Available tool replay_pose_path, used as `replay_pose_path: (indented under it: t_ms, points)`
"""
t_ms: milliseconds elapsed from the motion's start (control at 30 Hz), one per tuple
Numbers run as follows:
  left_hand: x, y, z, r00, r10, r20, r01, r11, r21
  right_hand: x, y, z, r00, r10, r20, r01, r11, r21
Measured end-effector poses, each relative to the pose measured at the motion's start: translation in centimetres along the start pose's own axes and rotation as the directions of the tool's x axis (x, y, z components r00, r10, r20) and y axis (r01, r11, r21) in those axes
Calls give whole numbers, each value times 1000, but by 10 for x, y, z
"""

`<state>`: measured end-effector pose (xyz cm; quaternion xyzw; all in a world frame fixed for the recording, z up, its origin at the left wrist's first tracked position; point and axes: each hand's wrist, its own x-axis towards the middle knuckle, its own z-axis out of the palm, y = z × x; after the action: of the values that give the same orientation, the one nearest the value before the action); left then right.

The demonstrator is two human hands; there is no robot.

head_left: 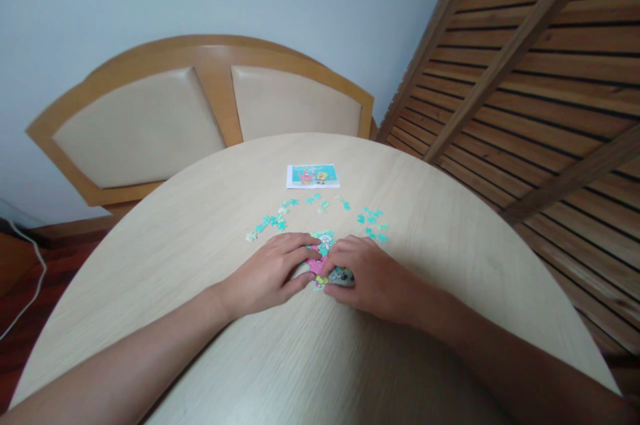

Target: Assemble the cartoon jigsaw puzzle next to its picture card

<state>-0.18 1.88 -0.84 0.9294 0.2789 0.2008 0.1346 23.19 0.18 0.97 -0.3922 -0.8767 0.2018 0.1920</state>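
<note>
A partly assembled jigsaw puzzle (320, 261) lies on the round table, with pink, green and grey cartoon parts showing between my hands. My left hand (273, 269) holds its left side, fingertips on the top and thumb at the lower left edge. From the right, my right hand (373, 275) curls over the puzzle, its fingertips and thumb closed at the right and lower part. My fingers cover much of the picture, and I cannot make out whether a single loose piece is between the right fingertips.
Loose turquoise puzzle pieces (273, 220) lie in an arc beyond my hands, with more pieces (371, 217) on the right. Farther back is a reference picture card (313, 176). A padded chair back (213, 91) stands behind the table (210, 218); a slatted wooden screen (525, 78) is at right.
</note>
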Motion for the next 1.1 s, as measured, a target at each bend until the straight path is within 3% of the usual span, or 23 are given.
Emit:
replay_pose_path:
  t_ms: [500,1100]
  points:
    - [-1,-2,1,1000,-5,-12,5,1000,-6,-2,-4,-4,997,-70,37,76,982,-175]
    - [0,-1,0,1000,-2,-14,2,1000,6,-6,0,-25,954,-183,239,240,941,-238]
